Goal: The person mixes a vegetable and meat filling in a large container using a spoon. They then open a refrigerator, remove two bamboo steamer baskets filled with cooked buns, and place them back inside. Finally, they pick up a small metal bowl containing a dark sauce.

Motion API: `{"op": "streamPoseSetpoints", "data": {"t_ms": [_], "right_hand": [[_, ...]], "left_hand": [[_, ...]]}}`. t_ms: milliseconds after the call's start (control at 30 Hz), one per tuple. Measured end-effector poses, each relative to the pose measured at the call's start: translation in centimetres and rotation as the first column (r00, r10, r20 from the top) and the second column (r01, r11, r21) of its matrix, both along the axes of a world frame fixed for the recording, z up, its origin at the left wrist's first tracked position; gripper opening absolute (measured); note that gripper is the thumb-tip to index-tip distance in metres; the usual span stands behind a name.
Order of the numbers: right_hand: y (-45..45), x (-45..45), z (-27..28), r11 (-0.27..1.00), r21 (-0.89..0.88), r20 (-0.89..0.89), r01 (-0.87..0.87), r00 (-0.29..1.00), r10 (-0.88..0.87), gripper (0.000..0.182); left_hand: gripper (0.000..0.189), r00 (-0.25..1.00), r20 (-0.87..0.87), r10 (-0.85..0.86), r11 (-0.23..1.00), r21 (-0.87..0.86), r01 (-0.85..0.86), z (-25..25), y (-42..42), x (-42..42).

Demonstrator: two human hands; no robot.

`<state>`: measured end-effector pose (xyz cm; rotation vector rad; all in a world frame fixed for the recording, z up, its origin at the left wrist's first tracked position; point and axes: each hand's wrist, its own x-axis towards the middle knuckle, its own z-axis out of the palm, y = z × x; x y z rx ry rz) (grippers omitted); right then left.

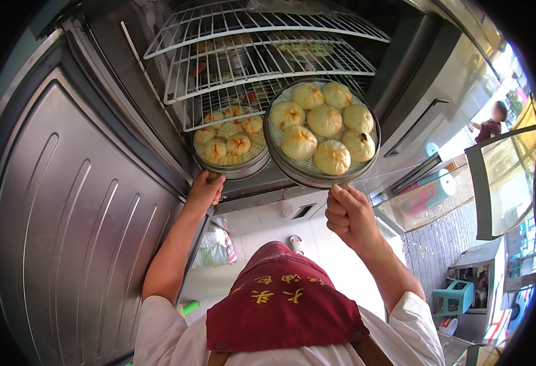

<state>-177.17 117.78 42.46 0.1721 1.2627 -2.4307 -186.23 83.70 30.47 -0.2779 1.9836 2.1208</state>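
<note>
My right hand (350, 215) is closed at the near edge of a round steamer tray (290, 173), whose grip is hidden in the fist. Several pale steamed buns (324, 121) with orange-stained tops sit on its mesh liner; one has a dark spot. This tray is in front of the wire shelves of an open steel refrigerator cabinet. To its left, my left hand (204, 193) grips the short handle of a second round steamer tray (245, 172). That one holds several smaller buns (238, 144) around a bare woven middle, and its far part lies under the lowest visible wire shelf.
White wire shelves (268, 78) extend above the trays, with more filled trays behind them. The cabinet's steel door (80, 219) stands open along my left side. At right are a glass panel (501, 183), a teal stool (453, 297) and, farther off, a person (490, 126).
</note>
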Motion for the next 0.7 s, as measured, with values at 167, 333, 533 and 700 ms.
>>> {"op": "streamPoseSetpoints", "data": {"t_ms": [167, 333, 533, 700], "right_hand": [[-1.9, -2.6, 0.2, 0.991, -0.131, -0.003, 0.021, 1.000, -0.022, 0.024], [-2.6, -5.7, 0.2, 0.979, -0.188, -0.001, 0.074, 0.997, -0.076, 0.019], [-3.4, -9.3, 0.4, 0.970, -0.233, 0.022, 0.070, 0.998, -0.067, 0.017], [-4.8, -13.5, 0.3, 0.946, -0.300, 0.024, 0.120, 0.993, -0.118, 0.019]], "left_hand": [[0.020, 1.000, -0.024, -0.009, 1.000, -0.003, 0.009, 0.1, -0.4, 0.2], [0.022, 0.999, -0.035, -0.003, 1.000, -0.016, 0.003, 0.0, -0.1, 0.2], [0.021, 1.000, -0.008, 0.030, 1.000, -0.004, -0.030, 0.2, 0.0, 0.2], [0.020, 1.000, -0.006, 0.013, 1.000, -0.006, -0.013, 0.3, 0.0, 0.0]]}}
